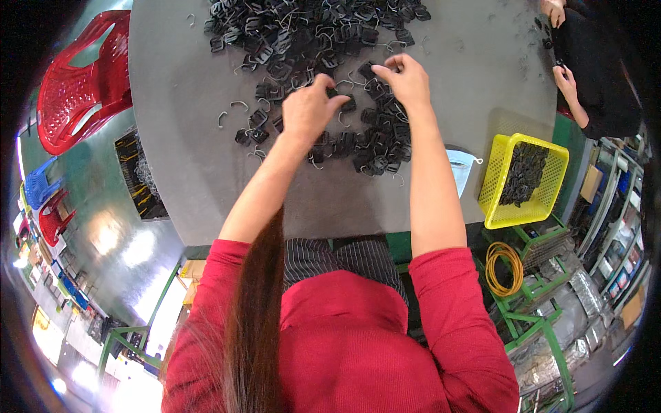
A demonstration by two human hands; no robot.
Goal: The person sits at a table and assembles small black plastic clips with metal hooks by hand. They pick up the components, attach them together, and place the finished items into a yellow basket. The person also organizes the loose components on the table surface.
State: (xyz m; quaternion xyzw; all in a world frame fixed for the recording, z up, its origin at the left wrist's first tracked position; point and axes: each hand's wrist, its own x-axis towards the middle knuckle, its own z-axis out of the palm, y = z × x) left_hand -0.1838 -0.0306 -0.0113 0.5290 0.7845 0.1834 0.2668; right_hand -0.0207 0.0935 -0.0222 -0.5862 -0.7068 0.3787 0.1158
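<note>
Black plastic clips with bent metal wire hooks lie over the grey table, with a large heap (296,34) at the far side and a looser group (379,141) nearer me. My left hand (306,110) reaches in among them, thumb and forefinger curled round a black clip (349,104) whose edge shows beside the thumb. To its right, my right hand (409,81) pinches the edge of another black clip (368,69) between thumb and forefinger. A few bare wire hooks (239,105) rest left of my left hand.
On the table's right side stand a yellow plastic basket (493,186) with black pieces inside and a light-blue face mask (460,171). A co-worker's hands (566,86) are at the far right edge. Red chairs (62,103) stand left; a coiled orange hose (504,268) hangs lower right.
</note>
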